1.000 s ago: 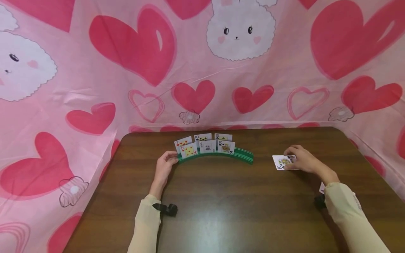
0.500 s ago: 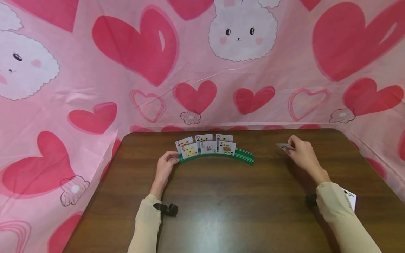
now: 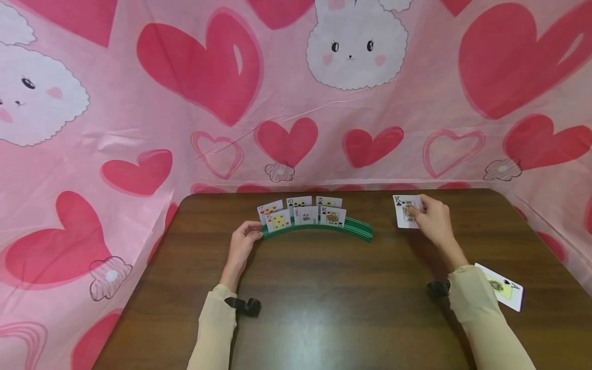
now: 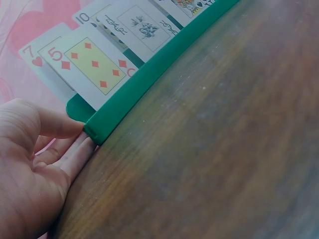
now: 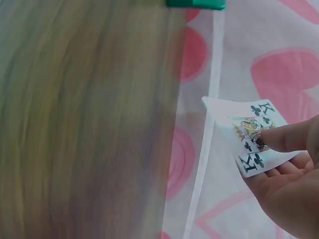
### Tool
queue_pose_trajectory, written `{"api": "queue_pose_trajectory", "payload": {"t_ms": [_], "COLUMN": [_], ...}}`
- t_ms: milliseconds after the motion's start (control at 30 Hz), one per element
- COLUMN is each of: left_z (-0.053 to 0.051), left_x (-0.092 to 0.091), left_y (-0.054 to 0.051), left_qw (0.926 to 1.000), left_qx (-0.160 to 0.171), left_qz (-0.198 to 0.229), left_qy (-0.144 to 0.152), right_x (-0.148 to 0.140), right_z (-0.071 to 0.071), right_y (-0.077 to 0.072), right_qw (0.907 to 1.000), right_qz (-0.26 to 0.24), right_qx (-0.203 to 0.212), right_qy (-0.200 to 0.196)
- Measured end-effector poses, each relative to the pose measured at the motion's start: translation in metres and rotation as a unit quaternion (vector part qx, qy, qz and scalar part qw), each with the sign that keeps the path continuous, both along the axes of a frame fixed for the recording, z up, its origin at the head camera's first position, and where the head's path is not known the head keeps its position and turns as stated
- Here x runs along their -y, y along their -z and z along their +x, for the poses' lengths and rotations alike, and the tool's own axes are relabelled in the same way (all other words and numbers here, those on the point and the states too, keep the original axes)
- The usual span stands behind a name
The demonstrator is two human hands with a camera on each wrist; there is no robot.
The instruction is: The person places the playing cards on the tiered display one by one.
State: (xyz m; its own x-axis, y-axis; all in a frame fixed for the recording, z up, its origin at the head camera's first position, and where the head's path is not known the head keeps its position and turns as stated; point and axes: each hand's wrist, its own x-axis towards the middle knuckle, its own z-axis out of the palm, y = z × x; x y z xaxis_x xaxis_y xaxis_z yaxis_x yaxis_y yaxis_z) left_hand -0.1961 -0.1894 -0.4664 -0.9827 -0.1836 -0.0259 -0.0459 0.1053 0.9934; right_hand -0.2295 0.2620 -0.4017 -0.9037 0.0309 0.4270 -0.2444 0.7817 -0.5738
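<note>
A curved green card holder [image 3: 356, 229] stands on the table with several playing cards upright in two rows. Its front row shows a five of diamonds [image 4: 97, 69], a joker [image 4: 142, 31] and a king [image 3: 332, 217]; behind them are a seven of hearts [image 3: 270, 208], a ten [image 3: 299, 201] and a three [image 3: 329, 201]. My left hand [image 3: 242, 241] pinches the holder's left end between thumb and fingers. Right of the holder, my right hand [image 3: 435, 218] holds a king of clubs [image 5: 249, 134] upright, thumb across its face, fingers behind.
An ace of spades [image 3: 506, 290] lies face up on the brown table [image 3: 324, 298], partly hidden by my right sleeve [image 3: 476, 298]. Pink heart-print cloth [image 3: 287, 92] hangs behind the table and along its sides.
My right hand has lifted the king of clubs from the table and turned it upright, moving slightly away and left. More of the ace shows beside the sleeve. My left hand stays at the holder.
</note>
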Motion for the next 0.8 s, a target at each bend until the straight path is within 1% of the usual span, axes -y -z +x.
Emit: {"api": "queue_pose_trajectory", "payload": {"t_ms": [167, 267, 333, 400, 500, 567, 700, 800], "left_z": [0.0, -0.001, -0.001, -0.001, -0.001, -0.001, -0.001, 0.0], "left_x": [0.0, 0.0, 0.001, 0.001, 0.001, 0.001, 0.001, 0.001], "left_y": [0.0, 0.001, 0.001, 0.001, 0.001, 0.001, 0.001, 0.001], "left_qw": [1.0, 1.0, 1.0, 1.0, 1.0, 1.0, 1.0, 1.0], "left_qx": [-0.002, -0.002, -0.003, -0.002, -0.002, -0.001, 0.0, 0.0], "left_qz": [-0.002, -0.002, -0.002, -0.003, -0.003, -0.003, -0.004, -0.004], "left_qy": [0.0, 0.002, 0.004, 0.005, 0.004, 0.003, 0.003, 0.002], "right_x": [0.008, 0.012, 0.016, 0.019, 0.024, 0.027, 0.034, 0.038], "right_z": [0.0, -0.001, -0.002, -0.001, 0.0, 0.001, 0.001, 0.001], "right_y": [-0.002, -0.001, 0.0, 0.0, -0.001, -0.001, -0.002, -0.002], "right_qw": [0.9985, 0.9951, 0.9898, 0.9823, 0.9707, 0.9648, 0.9577, 0.9568], "right_qz": [-0.047, -0.087, -0.128, -0.171, -0.221, -0.243, -0.265, -0.268], "right_qx": [0.024, 0.044, 0.061, 0.076, 0.093, 0.099, 0.108, 0.11], "right_qy": [0.015, 0.015, 0.005, -0.005, -0.013, -0.016, -0.025, -0.028]}}
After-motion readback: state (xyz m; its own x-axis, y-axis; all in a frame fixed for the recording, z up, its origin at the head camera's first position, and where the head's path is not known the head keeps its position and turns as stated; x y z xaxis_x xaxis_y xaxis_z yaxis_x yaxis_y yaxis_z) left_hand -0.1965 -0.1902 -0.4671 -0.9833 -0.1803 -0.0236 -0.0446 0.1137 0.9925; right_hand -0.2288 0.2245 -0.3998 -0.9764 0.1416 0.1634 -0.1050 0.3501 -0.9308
